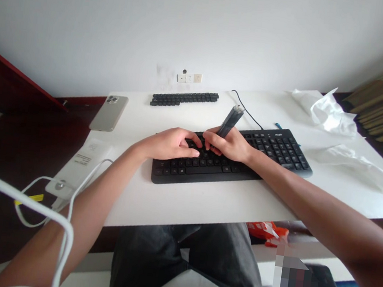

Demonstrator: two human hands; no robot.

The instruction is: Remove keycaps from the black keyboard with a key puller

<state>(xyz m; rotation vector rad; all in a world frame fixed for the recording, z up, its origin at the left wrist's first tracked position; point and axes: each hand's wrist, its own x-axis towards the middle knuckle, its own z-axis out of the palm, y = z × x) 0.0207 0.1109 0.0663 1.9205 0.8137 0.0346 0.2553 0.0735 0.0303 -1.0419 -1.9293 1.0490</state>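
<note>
A black keyboard (205,169) lies on the white table, its cable running off behind it. My right hand (231,144) grips a thick, dark grey stick-shaped tool (231,120) with a pale top end. It stands nearly upright, tilted to the right, and its lower end is hidden by my fingers over the keys. On the left part of the keyboard rests my left hand (173,144), thumb and index finger stretched toward the keys and apart. Several black keycaps (185,99) sit in rows behind the keyboard.
A phone (111,112) lies face down at the table's left, near a white power strip (79,164) with a white cable (31,200). Crumpled white plastic bags (328,111) lie on the right. Wall sockets (190,77) are behind; an orange bag (267,232) is below the table.
</note>
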